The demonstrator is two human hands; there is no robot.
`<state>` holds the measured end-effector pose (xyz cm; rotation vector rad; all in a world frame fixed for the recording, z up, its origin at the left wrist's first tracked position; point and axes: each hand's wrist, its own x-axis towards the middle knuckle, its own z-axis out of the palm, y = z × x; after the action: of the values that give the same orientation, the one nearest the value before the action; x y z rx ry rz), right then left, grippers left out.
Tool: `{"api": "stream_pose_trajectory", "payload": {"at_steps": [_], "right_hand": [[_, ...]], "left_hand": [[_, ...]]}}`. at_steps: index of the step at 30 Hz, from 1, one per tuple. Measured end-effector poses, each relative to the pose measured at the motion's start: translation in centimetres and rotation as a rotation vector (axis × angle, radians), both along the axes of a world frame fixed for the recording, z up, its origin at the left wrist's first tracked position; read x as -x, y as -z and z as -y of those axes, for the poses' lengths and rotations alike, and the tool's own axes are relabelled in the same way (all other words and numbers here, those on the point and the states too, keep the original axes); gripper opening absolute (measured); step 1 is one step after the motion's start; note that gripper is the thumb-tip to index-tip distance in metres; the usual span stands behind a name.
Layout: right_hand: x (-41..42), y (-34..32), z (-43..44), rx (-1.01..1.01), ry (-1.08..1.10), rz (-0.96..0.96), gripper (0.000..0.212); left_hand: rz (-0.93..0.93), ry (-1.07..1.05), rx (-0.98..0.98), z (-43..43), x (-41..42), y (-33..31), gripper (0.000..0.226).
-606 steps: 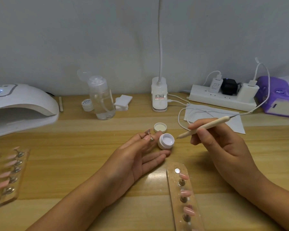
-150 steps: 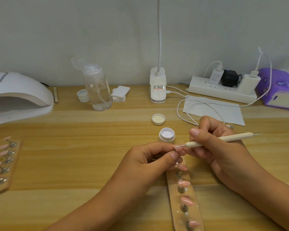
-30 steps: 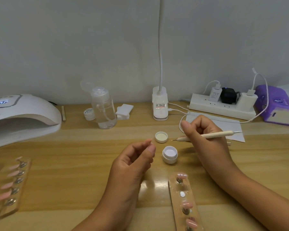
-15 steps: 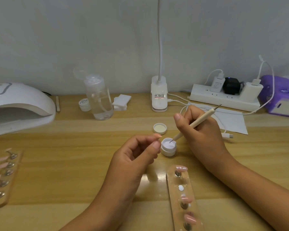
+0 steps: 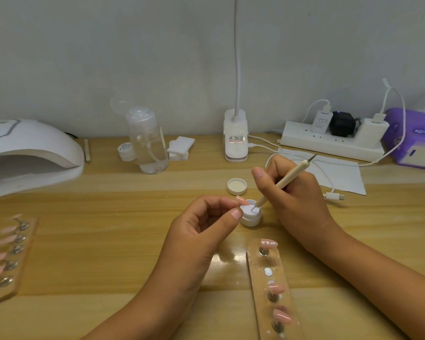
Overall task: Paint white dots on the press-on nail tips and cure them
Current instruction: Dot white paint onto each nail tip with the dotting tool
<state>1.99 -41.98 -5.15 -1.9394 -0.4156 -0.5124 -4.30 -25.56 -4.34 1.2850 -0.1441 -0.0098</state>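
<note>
Pink press-on nail tip (image 5: 242,200) pinched in left hand (image 5: 201,231) beside small white gel pot (image 5: 250,215), right hand (image 5: 292,195) gripped cream dotting pen (image 5: 282,183), tip dipped in pot

curing lamp (image 5: 30,153) cropped left, right strip (image 5: 257,285) cropped below

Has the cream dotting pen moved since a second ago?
Yes. The cream dotting pen tipped from level beside the loose white lid to steep, its tip now inside the small open white jar.

the table (image 5: 88,241) looks of glossy wood; the nail holder strip (image 5: 257,280) is clear plastic; the jar (image 5: 250,219) is smooth white plastic.
</note>
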Motion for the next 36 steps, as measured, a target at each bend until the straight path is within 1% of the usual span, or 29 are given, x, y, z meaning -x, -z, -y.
{"api": "stream_pose_trajectory", "payload": {"at_steps": [4,8,12,17,20,24,26,30,32,34,36], "right_hand": [[-0.1,0.0,0.0,0.006,-0.014,0.014,0.041],[-0.1,0.1,-0.2,0.057,-0.021,0.007,0.041],[-0.1,0.0,-0.2,0.066,-0.02,0.006,0.039],[0.1,-0.2,-0.2,0.044,-0.015,-0.001,0.043],[0.5,-0.6,-0.1,-0.054,-0.014,0.004,0.043],[0.8,-1.7,-0.2,-0.248,-0.017,-0.048,0.053],[1.0,-2.2,-0.4,-0.341,-0.04,-0.097,0.049],[1.5,-2.6,-1.0,-0.406,-0.008,-0.176,0.043],[1.7,-2.9,-1.0,-0.497,-0.01,-0.253,0.039],[2.1,-3.3,-0.6,-0.631,-0.061,-0.363,0.034],[2.7,-3.4,0.3,-0.73,-0.16,-0.462,0.023]], "left_hand": [[-0.002,-0.003,-0.001,0.0,0.0,0.0,0.013],[-0.001,-0.005,-0.003,0.0,0.0,0.0,0.013],[-0.005,-0.006,-0.01,-0.1,0.0,0.0,0.012],[-0.025,-0.019,-0.012,-0.2,-0.1,0.2,0.01],[-0.026,-0.028,-0.021,-0.2,-0.1,0.3,0.016],[0.039,-0.01,-0.126,0.0,0.4,0.2,0.021],[0.05,0.001,-0.149,0.2,0.6,0.2,0.021],[0.016,-0.001,-0.119,0.0,0.6,0.3,0.016],[-0.005,0.009,-0.091,-0.1,0.5,0.3,0.014],[-0.026,0.017,-0.043,-0.1,0.3,0.4,0.016],[-0.043,0.029,0.003,0.0,0.4,0.2,0.019]]}}
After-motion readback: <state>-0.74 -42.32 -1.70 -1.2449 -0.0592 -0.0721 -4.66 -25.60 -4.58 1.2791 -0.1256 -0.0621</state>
